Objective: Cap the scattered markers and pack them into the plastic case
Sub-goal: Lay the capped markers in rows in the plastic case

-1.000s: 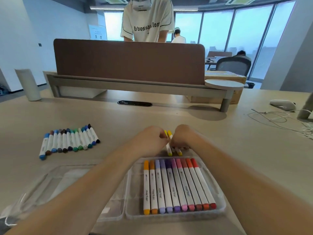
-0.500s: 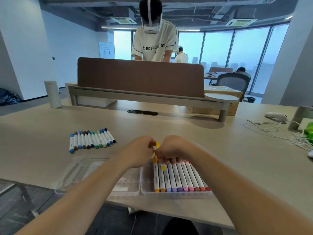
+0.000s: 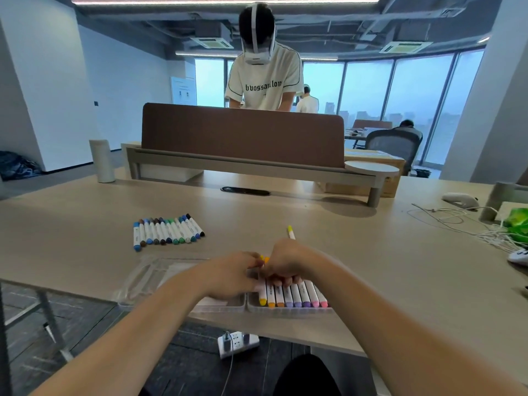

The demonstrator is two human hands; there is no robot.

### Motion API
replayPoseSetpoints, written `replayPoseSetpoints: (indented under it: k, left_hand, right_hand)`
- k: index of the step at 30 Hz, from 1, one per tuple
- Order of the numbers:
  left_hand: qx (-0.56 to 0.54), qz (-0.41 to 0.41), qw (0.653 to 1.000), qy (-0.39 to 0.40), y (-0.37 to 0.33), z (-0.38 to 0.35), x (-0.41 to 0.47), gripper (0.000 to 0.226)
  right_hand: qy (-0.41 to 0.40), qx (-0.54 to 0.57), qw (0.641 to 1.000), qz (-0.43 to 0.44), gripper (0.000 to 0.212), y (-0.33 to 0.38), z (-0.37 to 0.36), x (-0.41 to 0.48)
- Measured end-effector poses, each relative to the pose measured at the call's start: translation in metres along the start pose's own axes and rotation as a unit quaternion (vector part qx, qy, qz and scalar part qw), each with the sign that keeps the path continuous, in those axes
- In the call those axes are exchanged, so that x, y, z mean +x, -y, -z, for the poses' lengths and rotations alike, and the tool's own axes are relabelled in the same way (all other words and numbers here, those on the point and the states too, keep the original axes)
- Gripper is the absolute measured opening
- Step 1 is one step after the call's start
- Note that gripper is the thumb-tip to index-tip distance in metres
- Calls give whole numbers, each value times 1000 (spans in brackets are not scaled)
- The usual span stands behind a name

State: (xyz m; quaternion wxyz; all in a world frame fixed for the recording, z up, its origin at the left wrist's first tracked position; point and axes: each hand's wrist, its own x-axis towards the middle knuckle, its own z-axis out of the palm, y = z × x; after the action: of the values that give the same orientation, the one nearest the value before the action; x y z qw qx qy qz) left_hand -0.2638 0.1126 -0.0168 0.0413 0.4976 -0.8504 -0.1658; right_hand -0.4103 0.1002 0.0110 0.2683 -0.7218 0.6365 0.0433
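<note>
- Your right hand [image 3: 285,262] is curled into a loose fist around a yellow marker [image 3: 290,232]. The marker's yellow end sticks out past your knuckles toward 12 o'clock.
- Your left hand [image 3: 233,277] sits just at 9 o'clock of the right, knuckles nearly touching. Its fingers are curled and pinch a small yellow tip [image 3: 261,257]; whether that is a cap or a marker end cannot be told.
- An orange tip [image 3: 267,259] shows right beside the yellow one, in the gap between your hands.
- At 6 o'clock, under both hands, lies the plastic case [image 3: 288,311], open at the near edge of the table [image 3: 371,267].
- Its right half holds the packed markers [image 3: 291,297] side by side: yellow, orange, purple and pink ends face you.
- The clear left half [image 3: 154,277] lies flat at 9 o'clock.
- At 10 o'clock, well apart, a row of loose markers [image 3: 167,231] in blues, greens and browns rests on the table.
- White cables [image 3: 457,221] trail at 2 o'clock.
</note>
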Motion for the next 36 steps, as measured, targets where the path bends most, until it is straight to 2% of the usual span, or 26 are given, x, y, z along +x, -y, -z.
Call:
replayPoseSetpoints:
  k: [3,8,13,15,18,20,24,28,32,36]
  left_hand:
    - [-3,8,1000,8,4,-1,1,58]
    - [-24,16,1000,-10,4,-1,7,53]
    - [-27,27,999,-2,3,3,12,56]
    - [-46,40,998,-13,1,8,14,52]
    - [-39,59,994,-88,-3,14,25,40]
    - [-71,62,989,-115,-6,16,34,34]
    - [-108,62,984,-125,-10,20,60,34]
    - [-121,56,983,-125,-11,22,83,32]
    - [-128,60,982,-127,-7,21,96,31]
    - [-128,71,979,-138,-3,18,96,29]
  right_hand:
    - [7,-13,1000,-6,42,-2,1,3]
    - [10,-52,999,-10,43,-1,4,10]
    - [44,-28,999,-1,43,-4,7,17]
    - [8,-12,1000,6,38,-10,9,22]
    - [-113,44,993,12,26,-28,15,38]
    - [-160,66,985,-6,28,-38,22,49]
    - [-210,15,975,-73,39,-49,39,75]
    - [-209,11,972,-111,32,-58,50,98]
    - [-183,-29,976,-114,27,-62,49,116]
    - [-194,-47,973,-114,23,-58,46,122]
